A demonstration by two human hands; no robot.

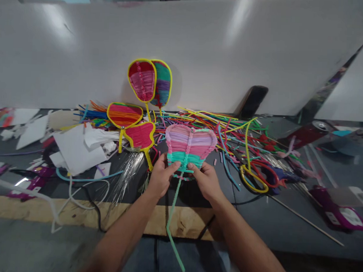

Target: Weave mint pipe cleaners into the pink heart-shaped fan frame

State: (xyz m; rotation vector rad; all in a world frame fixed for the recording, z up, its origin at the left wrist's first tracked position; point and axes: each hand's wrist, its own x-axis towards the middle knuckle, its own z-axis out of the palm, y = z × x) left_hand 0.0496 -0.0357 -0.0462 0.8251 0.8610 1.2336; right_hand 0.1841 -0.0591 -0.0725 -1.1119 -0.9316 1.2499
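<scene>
Pink, lilac and teal fuzzy-wire fan [203,138] is held above the front part of a dark, crowded tabletop [244,215], gripped at its lower edge between a person's two hands. The left hand [159,177] pinches the lower left side, thumb laid on the front face and fingers curled behind; the right hand [208,180] mirrors it on the lower right, its thumb close to the other near the center spine. Both grips are narrow, closed on the fan. A bent, pale green stem [173,209] hangs down between the forearms.

Most fingers are hidden behind the fan, and the hands cover its lower corners. A twisted strand [180,176] shows just under the bottom edge, but how it is joined cannot be made out. Both forearms are cut off by the bottom of the view. Against the white panel [208,41], a red-and-pink fan [141,81] partly covers a teal-and-purple one [163,85]. At right, red-handled scissors [265,176] are partly lost in a tangle of colored stems.
</scene>
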